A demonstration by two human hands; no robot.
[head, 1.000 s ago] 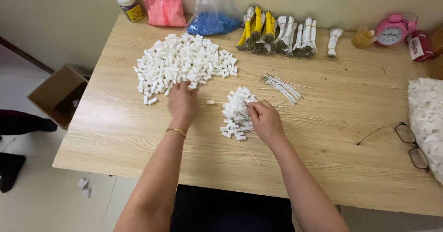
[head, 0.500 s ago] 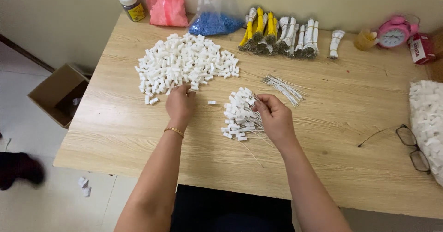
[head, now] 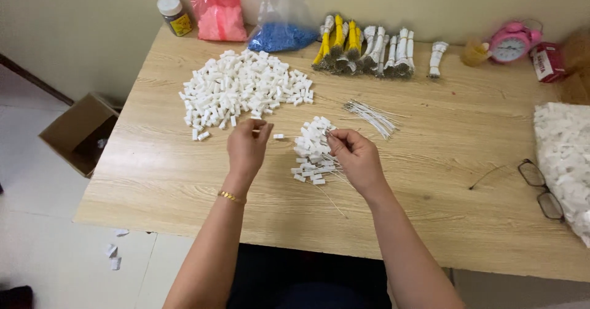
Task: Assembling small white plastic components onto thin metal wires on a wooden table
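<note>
- The left hand [head: 247, 146] pinches one small white block [head: 259, 123] between its fingertips, raised just above the wooden table [head: 430, 180]; a gold bracelet [head: 230, 196] circles that wrist.
- The right hand [head: 356, 157] is curled narrow, its fingertips closed on a thin white wire at the edge of a small pile of wired blocks [head: 313, 151], which lies between the two hands.
- One loose block [head: 278, 136] lies on the table between the left hand and that pile.
- One big heap of white blocks [head: 243, 89], too many to count, lies just beyond the left hand.
- One loose bundle of white wires [head: 372, 115] lies beyond the right hand.
- Along the far edge stand one jar [head: 174, 15], one pink bag [head: 218, 9], one clear bag of blue beads [head: 281, 34], and a row of tied bundles [head: 369, 52], some yellow, some white; their exact number cannot be told.
- To the right: one pink alarm clock [head: 512, 41], one pair of glasses [head: 541, 189], one sack of white pieces [head: 564, 161].
- One cardboard box [head: 80, 134] sits on the floor to the left.
</note>
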